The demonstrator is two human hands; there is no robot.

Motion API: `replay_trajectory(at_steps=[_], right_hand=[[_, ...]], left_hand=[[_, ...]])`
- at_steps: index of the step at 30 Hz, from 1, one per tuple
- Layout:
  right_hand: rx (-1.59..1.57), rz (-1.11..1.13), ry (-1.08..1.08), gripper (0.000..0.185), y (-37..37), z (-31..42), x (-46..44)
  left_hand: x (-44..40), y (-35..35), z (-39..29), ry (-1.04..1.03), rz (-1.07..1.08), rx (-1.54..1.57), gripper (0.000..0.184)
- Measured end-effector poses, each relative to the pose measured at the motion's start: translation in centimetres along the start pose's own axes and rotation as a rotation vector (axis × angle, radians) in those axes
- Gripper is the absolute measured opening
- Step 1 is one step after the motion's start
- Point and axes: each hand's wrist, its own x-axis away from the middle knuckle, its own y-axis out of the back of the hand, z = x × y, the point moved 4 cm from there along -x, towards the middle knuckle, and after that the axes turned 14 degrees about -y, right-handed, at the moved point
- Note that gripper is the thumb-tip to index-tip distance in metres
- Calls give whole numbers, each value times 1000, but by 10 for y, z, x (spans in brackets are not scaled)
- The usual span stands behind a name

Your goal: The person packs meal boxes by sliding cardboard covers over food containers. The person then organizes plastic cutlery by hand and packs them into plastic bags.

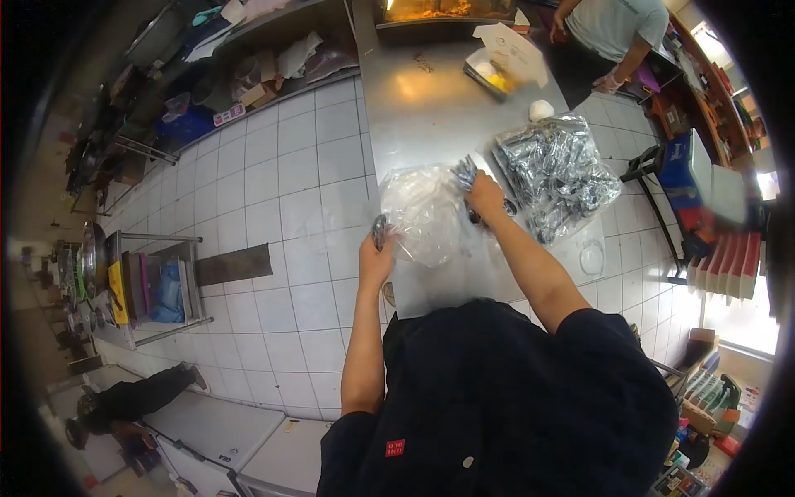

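Observation:
My right hand [487, 199] is closed around a bunch of dark plastic forks [466, 171], their tines pointing away from me. Below that hand, more dark cutlery [475, 215] shows partly. In my closed left hand [376, 263], at the table's left edge, is some dark plastic cutlery [380, 230]; its exact kind is too small to tell. Between both hands a clear plastic bag [426, 217] lies spread on the metal table [431, 124]. To the right of my right hand rests a large clear bag full of dark plastic cutlery [559, 174].
An open takeaway box [497, 70] and a white round item [541, 109] sit farther up the table. A co-worker [617, 33] stands at the far right. Another person [124, 402] is at the lower left, near white freezers [224, 427]. A wheeled rack [161, 290] stands left.

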Motion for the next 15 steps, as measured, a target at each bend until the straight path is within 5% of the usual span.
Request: replay_trajectory(at_steps=[3,5,8,11,15], right_hand=[[-217,139,-22,56,27,2,-8],[-266,129,-16,54,52,6,-6],[-375,111,-21,55,59,0,-6],[-462,111,-27,59,59,3,7],[-506,145,-20,60,67,11,10]], left_hand=[[1,15,12,-22,30,-149,44],[10,17,-8,-150,-188,-408,45],[30,-21,-96,-187,-292,-466,45],[37,-88,-127,-216,69,-535,46],[30,-119,-27,-251,243,-889,42]])
